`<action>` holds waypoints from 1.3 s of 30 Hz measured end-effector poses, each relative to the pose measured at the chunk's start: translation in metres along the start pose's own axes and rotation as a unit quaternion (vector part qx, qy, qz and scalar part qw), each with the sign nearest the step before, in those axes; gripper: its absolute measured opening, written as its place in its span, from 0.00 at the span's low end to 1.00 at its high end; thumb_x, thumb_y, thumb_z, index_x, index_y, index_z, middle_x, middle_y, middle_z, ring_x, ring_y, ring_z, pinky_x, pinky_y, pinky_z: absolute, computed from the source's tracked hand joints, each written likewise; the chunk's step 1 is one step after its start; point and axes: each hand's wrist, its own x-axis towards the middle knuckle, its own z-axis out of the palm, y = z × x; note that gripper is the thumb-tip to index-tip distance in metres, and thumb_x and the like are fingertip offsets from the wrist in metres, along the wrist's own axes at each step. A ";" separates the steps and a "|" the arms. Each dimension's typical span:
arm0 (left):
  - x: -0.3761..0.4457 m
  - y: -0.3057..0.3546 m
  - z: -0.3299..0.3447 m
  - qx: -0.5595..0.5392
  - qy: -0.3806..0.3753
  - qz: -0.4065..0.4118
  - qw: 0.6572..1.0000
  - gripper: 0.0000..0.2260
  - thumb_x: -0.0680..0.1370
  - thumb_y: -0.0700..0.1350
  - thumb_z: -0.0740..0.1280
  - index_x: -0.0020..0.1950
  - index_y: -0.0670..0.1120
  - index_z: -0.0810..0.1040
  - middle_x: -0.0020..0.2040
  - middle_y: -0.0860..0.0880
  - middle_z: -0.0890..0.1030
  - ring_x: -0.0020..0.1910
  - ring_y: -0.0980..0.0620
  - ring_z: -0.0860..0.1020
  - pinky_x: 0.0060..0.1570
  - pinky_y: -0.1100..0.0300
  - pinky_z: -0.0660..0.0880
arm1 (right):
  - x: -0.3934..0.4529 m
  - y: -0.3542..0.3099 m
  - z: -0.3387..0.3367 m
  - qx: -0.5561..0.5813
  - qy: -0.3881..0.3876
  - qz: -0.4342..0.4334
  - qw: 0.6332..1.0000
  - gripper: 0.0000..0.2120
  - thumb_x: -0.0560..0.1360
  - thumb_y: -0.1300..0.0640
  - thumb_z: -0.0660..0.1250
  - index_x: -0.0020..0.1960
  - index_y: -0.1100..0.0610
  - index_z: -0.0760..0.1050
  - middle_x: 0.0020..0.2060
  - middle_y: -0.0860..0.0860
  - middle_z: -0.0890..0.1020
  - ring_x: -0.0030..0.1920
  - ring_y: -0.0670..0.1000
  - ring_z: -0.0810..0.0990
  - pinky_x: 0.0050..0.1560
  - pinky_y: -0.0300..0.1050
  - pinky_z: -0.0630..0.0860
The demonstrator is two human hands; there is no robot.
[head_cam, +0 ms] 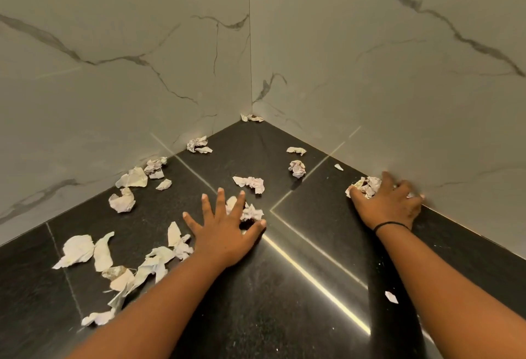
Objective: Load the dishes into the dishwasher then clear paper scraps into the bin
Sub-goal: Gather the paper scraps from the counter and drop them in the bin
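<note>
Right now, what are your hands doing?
Left hand open over a paper scrap. Right hand grips crumpled paper by the wall. No bin visible.

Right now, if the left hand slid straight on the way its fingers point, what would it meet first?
The left hand already overlaps a crumpled paper scrap; beyond it, probably the torn scrap, though depth is unclear.

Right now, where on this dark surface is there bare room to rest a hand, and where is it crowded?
Bare: the near middle of the dark surface, between the two forearms, and the patch toward the corner beyond the left hand. Crowded: the left side, strewn with paper scraps along the marble wall. The right hand grips a crumpled wad by the right wall.
</note>
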 end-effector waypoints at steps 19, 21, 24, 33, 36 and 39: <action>0.119 0.041 0.001 -0.057 0.157 0.120 0.979 0.13 0.81 0.53 0.55 0.63 0.53 0.70 0.64 0.48 0.69 0.64 0.44 0.65 0.62 0.47 0.60 | 0.043 -0.138 0.047 -0.009 -0.110 -0.323 0.940 0.45 0.64 0.23 0.60 0.76 0.36 0.50 0.77 0.51 0.52 0.74 0.61 0.55 0.71 0.62 0.56; 0.117 0.042 0.002 -0.042 0.167 0.115 0.978 0.13 0.81 0.53 0.54 0.60 0.49 0.70 0.60 0.46 0.70 0.60 0.43 0.67 0.57 0.48 0.62 | 0.050 -0.154 0.055 -0.031 -0.126 -0.335 0.933 0.39 0.68 0.25 0.59 0.75 0.35 0.53 0.77 0.49 0.57 0.74 0.61 0.57 0.70 0.61 0.57; 0.115 0.043 0.002 -0.016 0.183 0.110 0.977 0.15 0.81 0.55 0.54 0.54 0.47 0.73 0.55 0.45 0.75 0.55 0.42 0.71 0.51 0.50 0.66 | 0.051 -0.165 0.062 -0.005 -0.108 -0.340 0.934 0.26 0.73 0.32 0.56 0.69 0.38 0.67 0.71 0.50 0.68 0.69 0.60 0.65 0.67 0.56 0.62; 0.064 0.044 -0.005 0.011 0.112 0.083 0.990 0.17 0.81 0.52 0.54 0.51 0.45 0.78 0.51 0.43 0.81 0.51 0.42 0.77 0.47 0.54 0.71 | -0.036 -0.114 0.040 0.014 -0.058 -0.382 0.922 0.15 0.77 0.44 0.56 0.55 0.52 0.72 0.53 0.54 0.75 0.53 0.57 0.72 0.47 0.47 0.62; 0.019 0.035 -0.005 0.000 0.069 0.070 0.995 0.18 0.81 0.54 0.52 0.52 0.45 0.78 0.51 0.43 0.81 0.52 0.42 0.77 0.48 0.54 0.72 | -0.078 -0.086 0.026 -0.014 -0.075 -0.389 0.918 0.19 0.75 0.41 0.50 0.56 0.52 0.71 0.51 0.53 0.76 0.50 0.57 0.73 0.47 0.48 0.68; -0.038 0.022 -0.005 0.008 0.050 0.068 0.996 0.18 0.81 0.54 0.52 0.51 0.46 0.77 0.52 0.44 0.81 0.52 0.43 0.78 0.49 0.55 0.72 | -0.121 -0.061 0.005 -0.062 -0.114 -0.390 0.912 0.17 0.79 0.45 0.54 0.61 0.54 0.69 0.54 0.56 0.77 0.54 0.59 0.76 0.51 0.50 0.71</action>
